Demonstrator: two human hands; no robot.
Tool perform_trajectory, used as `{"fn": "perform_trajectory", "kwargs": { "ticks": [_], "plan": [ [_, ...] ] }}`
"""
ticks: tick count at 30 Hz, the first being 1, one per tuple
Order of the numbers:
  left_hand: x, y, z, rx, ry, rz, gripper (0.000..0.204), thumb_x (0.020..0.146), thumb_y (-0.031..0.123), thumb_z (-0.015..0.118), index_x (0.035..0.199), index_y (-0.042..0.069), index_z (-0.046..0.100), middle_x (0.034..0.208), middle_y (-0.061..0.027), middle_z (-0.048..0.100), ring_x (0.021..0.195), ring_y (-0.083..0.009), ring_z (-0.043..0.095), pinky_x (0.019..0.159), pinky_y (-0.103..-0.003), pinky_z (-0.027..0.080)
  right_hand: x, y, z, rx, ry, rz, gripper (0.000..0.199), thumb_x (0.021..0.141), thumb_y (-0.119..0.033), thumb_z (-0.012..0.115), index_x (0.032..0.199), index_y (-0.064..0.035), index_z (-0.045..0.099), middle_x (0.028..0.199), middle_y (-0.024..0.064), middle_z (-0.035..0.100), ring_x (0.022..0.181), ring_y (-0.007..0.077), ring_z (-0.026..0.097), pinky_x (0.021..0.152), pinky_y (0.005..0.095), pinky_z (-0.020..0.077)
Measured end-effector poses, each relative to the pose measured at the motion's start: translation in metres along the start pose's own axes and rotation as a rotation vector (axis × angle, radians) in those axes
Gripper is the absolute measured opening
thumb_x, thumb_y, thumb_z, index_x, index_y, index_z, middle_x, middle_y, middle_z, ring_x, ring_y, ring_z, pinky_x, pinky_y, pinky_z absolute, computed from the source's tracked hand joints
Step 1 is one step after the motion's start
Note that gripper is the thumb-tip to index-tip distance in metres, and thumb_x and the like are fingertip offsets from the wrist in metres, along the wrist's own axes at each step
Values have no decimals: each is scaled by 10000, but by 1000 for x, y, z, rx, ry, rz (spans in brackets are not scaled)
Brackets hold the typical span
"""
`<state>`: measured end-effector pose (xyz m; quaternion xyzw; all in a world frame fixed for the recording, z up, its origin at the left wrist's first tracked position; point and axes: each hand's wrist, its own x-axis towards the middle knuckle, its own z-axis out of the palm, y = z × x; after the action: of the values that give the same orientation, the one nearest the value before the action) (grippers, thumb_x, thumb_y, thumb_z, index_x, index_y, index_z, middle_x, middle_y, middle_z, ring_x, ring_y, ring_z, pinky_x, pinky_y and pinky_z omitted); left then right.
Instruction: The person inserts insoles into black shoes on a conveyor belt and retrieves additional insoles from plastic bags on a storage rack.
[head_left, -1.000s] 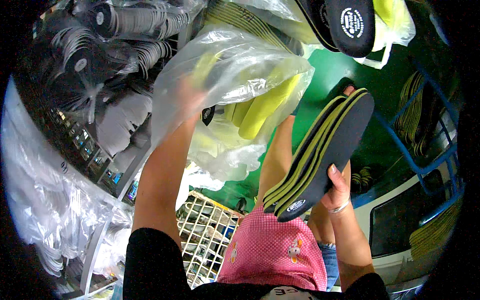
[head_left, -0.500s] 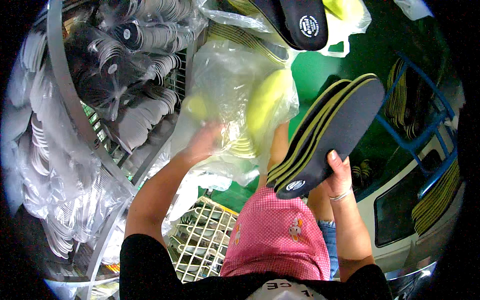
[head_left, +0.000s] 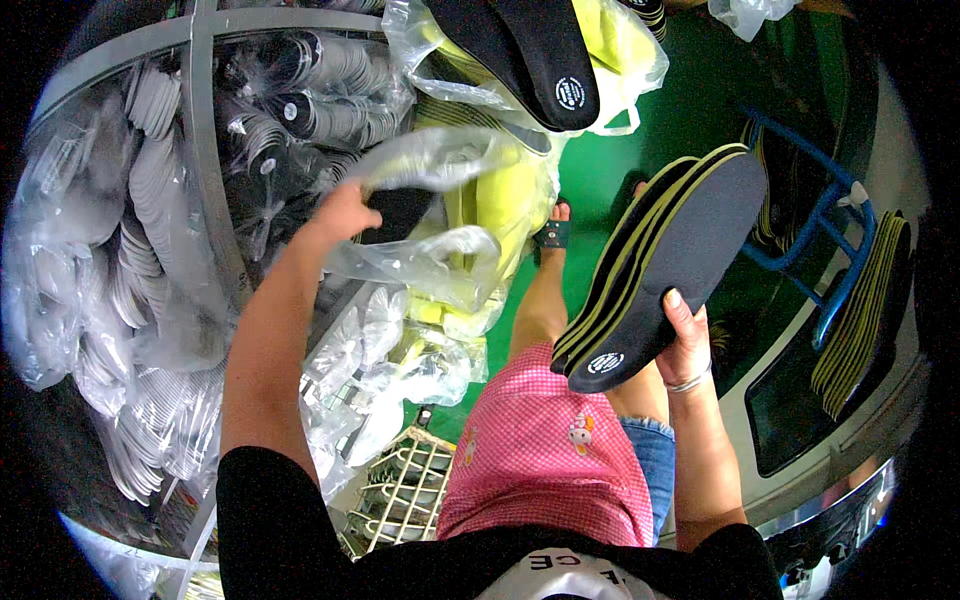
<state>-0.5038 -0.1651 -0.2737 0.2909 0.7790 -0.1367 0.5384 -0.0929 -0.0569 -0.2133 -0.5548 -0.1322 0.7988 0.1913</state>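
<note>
Baring itself from the clear plastic bag (head_left: pixel 465 262), whose film veiled it half a second ago, the left hand (head_left: pixel 345 213) is at the gaping mouth, seemingly improving access; whether it pinches film, I cannot tell. The right hand (head_left: pixel 688 340) clasps the stack of black-and-yellow, sole-shaped insoles (head_left: pixel 690 245) outside the bag.
</note>
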Motion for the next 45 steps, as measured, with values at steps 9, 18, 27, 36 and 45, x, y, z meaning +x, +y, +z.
{"fn": "perform_trajectory", "kwargs": {
  "ticks": [9, 18, 27, 36, 45],
  "plan": [
    [-19, 18, 53, -213, -282, 135, 465, 689, 128, 631, 1125, 66, 481, 1067, -117, 542, 962, -215, 525, 856, -313, 385, 2, 12, 0, -107, 29, -13, 521, 685, -227, 686, 1106, -22, 457, 1005, 57, 545, 912, 189, 522, 822, 308, 402],
    [-13, 55, 7, -955, 264, -86, 560, 729, 174, 633, 1179, 108, 306, 1103, -77, 486, 928, -205, 527, 737, -370, 444, 8, 14, 2, -88, 5, 8, 538, 679, -162, 691, 1129, -26, 430, 1020, 72, 548, 927, 196, 523, 834, 316, 403],
    [-17, 34, -16, -1536, 185, -90, 235, 731, 252, 612, 884, 78, 570, 898, -76, 612, 761, -218, 586, 678, -346, 461, 22, 57, 23, -1161, -73, 22, 578, 655, -241, 699, 1106, -26, 408, 814, 202, 584, 778, 322, 583, 683, 344, 453],
    [-120, 120, -49, -1503, 6, -22, 292, 705, 235, 549, 903, 25, 593, 846, -98, 614, 739, -229, 587, 703, -334, 480, -26, -41, 3, -141, -9, 151, 568, 653, -143, 678, 1136, 16, 425, 1027, 123, 553, 892, 223, 558, 816, 347, 440],
    [-207, 195, 7, -1326, -353, 65, 353, 709, 215, 545, 999, 14, 557, 978, -118, 579, 857, -263, 561, 769, -372, 455, -163, -99, 31, 426, -30, 74, 407, 728, -229, 620, 1047, 5, 527, 925, 117, 604, 796, 219, 599, 747, 355, 481]
  ]
}}
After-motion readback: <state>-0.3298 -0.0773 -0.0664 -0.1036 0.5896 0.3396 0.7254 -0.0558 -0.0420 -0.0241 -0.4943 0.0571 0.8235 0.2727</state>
